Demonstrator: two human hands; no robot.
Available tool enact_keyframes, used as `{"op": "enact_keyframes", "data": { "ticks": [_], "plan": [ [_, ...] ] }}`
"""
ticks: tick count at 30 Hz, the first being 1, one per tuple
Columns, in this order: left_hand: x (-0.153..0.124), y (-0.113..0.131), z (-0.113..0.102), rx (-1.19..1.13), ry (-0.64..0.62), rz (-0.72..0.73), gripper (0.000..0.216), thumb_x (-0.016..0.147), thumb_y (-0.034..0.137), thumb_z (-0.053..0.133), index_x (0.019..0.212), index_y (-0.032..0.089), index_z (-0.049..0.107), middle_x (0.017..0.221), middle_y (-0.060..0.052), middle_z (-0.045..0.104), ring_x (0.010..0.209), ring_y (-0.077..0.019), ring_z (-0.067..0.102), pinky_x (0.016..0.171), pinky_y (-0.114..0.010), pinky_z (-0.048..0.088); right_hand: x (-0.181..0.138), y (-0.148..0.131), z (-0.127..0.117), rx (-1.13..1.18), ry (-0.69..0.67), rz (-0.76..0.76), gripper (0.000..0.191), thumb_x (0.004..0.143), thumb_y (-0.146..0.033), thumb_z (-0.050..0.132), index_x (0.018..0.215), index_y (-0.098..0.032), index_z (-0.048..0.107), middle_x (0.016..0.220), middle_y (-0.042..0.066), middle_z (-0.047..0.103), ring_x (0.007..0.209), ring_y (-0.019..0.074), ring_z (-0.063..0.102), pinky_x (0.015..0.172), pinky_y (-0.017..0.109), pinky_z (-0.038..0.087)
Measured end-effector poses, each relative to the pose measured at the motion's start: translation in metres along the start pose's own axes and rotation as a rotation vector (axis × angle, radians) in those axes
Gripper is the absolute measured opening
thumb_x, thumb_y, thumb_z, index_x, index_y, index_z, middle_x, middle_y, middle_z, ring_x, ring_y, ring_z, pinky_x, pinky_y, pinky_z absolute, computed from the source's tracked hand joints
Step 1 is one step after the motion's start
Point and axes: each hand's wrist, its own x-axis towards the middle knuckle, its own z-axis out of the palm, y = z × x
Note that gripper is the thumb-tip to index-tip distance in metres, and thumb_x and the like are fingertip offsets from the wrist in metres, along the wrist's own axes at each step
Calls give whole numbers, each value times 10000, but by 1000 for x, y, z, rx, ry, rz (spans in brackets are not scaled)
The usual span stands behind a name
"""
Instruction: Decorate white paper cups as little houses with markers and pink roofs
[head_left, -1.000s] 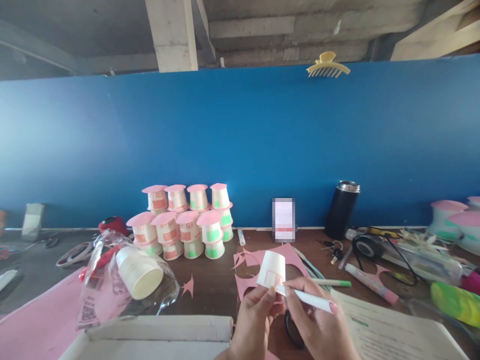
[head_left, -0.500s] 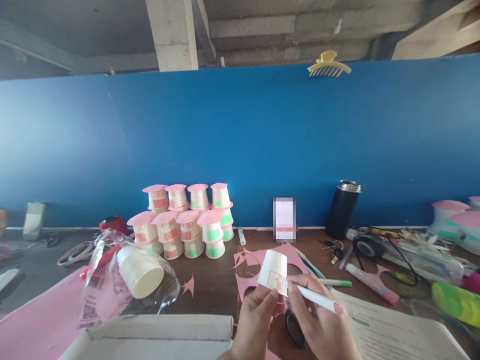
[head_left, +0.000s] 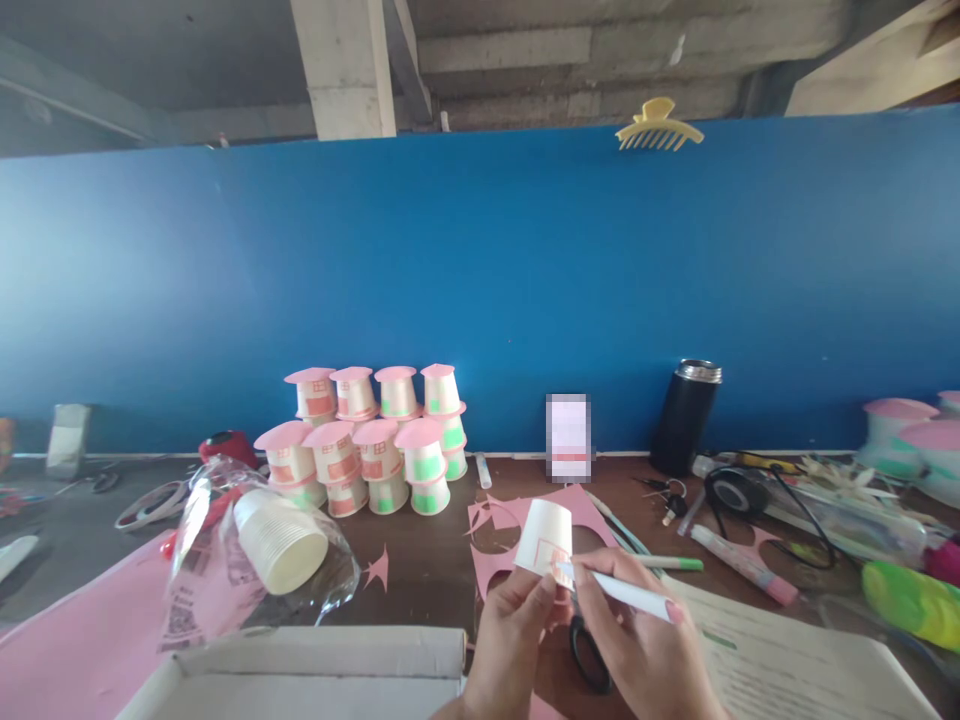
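A white paper cup [head_left: 541, 528], bottom end up and slightly tilted, is held near its rim by my left hand [head_left: 512, 630]. Orange-red lines and shading mark the side of the cup. My right hand [head_left: 637, 635] is closed around a white marker [head_left: 626, 592] with a pinkish end, its tip at the drawn lines on the cup. Below the cup, the black handle of scissors [head_left: 590, 655] shows between my hands. Pink paper with round cut-outs [head_left: 581, 503] lies just behind the cup.
Stacked decorated cups with pink roofs [head_left: 375, 440] stand at the back left. A bag of nested paper cups [head_left: 281, 540] and a white box [head_left: 322, 650] are to the left. Right are a black flask [head_left: 684, 420], a green-ended marker [head_left: 675, 564] and a printed sheet [head_left: 795, 650].
The orange-red shading on the cup has grown a little. The marker tip has shifted slightly on the cup, and both hands keep their hold.
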Motion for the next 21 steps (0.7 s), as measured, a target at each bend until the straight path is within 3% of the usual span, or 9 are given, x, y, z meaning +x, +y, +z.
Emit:
{"op": "enact_keyframes", "data": {
  "ticks": [6,14,21],
  "plan": [
    [-1,-1,-1,23,12,3,340,737,465,737,796,131,755,726,-75,691,700,-167,590,703,-272,404,-3,0,-2,54,-69,-3,189,920,-332,514,787,-224,592,654,-1,654,582,147,646,445,205,458],
    [0,1,0,68,9,14,397,720,496,740,851,122,758,782,-96,698,728,-181,590,747,-298,427,1,-2,0,33,-1,19,169,929,-343,509,861,-226,610,720,12,682,605,148,656,463,204,472],
    [1,0,-2,142,33,29,410,715,516,739,777,110,740,744,-77,670,722,-154,551,720,-269,409,-1,5,1,22,27,22,135,918,-341,533,911,-239,621,770,1,705,612,138,659,487,198,479]
  ]
}}
